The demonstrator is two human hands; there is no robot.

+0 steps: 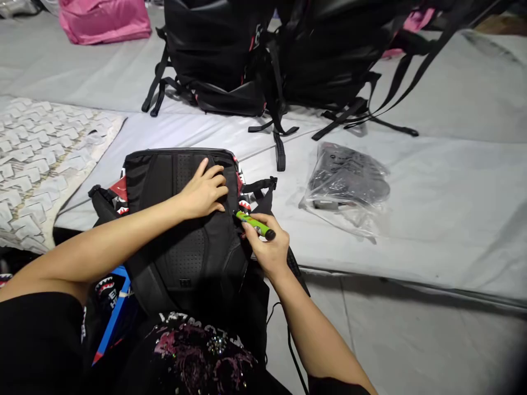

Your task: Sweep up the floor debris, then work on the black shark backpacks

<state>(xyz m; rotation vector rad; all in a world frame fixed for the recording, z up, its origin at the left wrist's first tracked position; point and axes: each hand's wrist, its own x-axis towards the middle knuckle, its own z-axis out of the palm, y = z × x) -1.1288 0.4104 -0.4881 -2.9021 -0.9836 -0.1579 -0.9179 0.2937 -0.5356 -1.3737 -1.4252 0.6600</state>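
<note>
A black backpack [160, 186] lies in front of me at the table's near edge, its padded back panel and straps facing up. My left hand [203, 192] rests on the upper right of that panel, fingers spread and holding nothing. Between the fingers of my right hand [272, 244] is a bright green marker pen [257, 225] with a black end. The pen's far tip meets the right edge of the backpack, close to a side strap. Red and white shark-tooth print shows along both sides of the bag.
Two large black backpacks [214, 49] stand at the back with straps trailing on the grey-covered table [432, 219]. A clear plastic bag with dark contents [348, 178] lies to the right. White patterned sheeting [45, 159] is at left, a pink bag [105, 19] behind.
</note>
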